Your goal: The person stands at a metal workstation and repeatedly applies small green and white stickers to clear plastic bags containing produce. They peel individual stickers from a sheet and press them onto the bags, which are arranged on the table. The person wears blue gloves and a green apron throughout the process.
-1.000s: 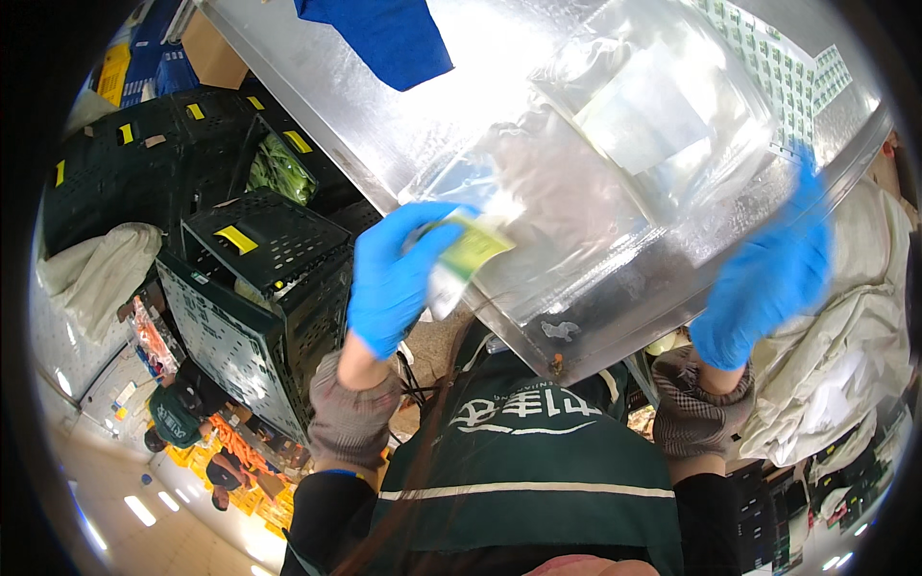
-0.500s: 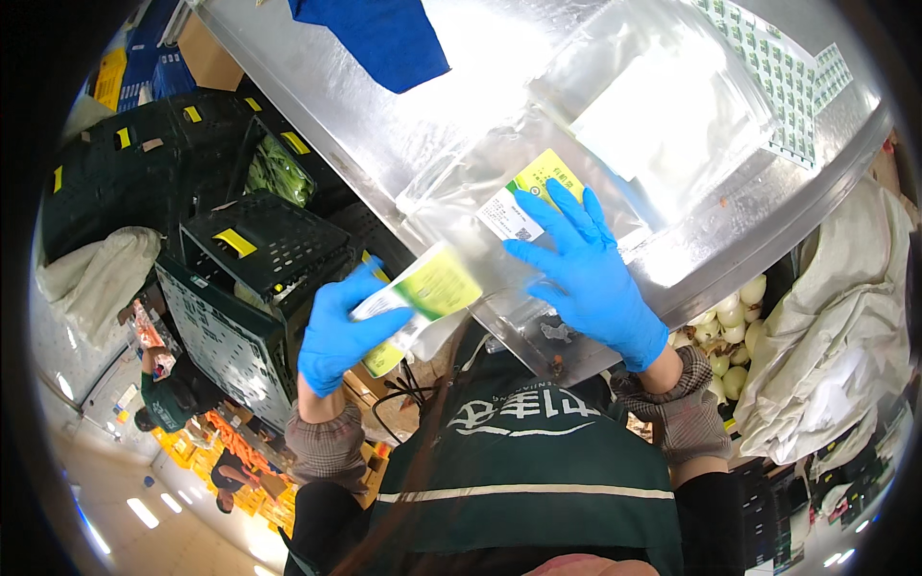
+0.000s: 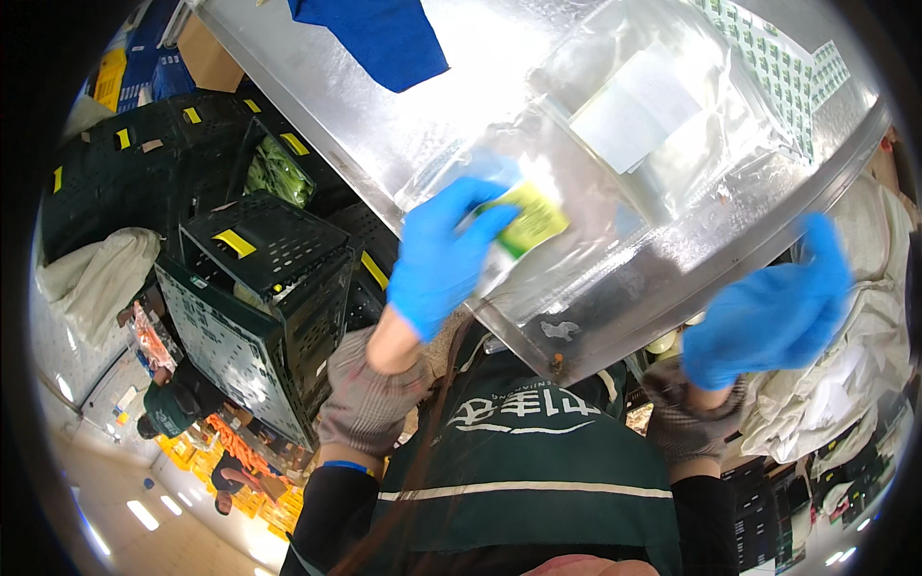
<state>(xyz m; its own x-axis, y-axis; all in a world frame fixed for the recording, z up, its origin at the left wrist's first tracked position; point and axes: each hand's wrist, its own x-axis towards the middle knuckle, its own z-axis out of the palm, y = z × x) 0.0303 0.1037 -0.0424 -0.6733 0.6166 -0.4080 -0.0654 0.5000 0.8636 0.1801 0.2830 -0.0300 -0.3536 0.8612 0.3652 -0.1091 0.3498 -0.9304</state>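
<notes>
Over the near part of a metal table [image 3: 331, 144], my left hand [image 3: 442, 254], in a blue glove, is closed on yellow-green printed labels [image 3: 533, 223]. The labels are blurred, and I cannot tell how many there are. Beneath them lie clear plastic bags [image 3: 595, 226], flat on the metal. My right hand [image 3: 768, 322], also gloved in blue, is out past the table's right edge, in front of a whitish sack [image 3: 850, 326]. Motion smears its fingers, so whether it holds anything does not show.
A white paper [image 3: 639, 110] lies on the bags, with sheets of small green stickers [image 3: 768, 72] behind. A blue cloth [image 3: 379, 43] rests at the table's far side. Dark crates [image 3: 269, 245] stand at left, one with green vegetables [image 3: 279, 173]. Two people [image 3: 173, 403] are farther off.
My right hand has left the label on the bag and swung right, past the table edge. My left hand has moved up and right over the bags with its labels.
</notes>
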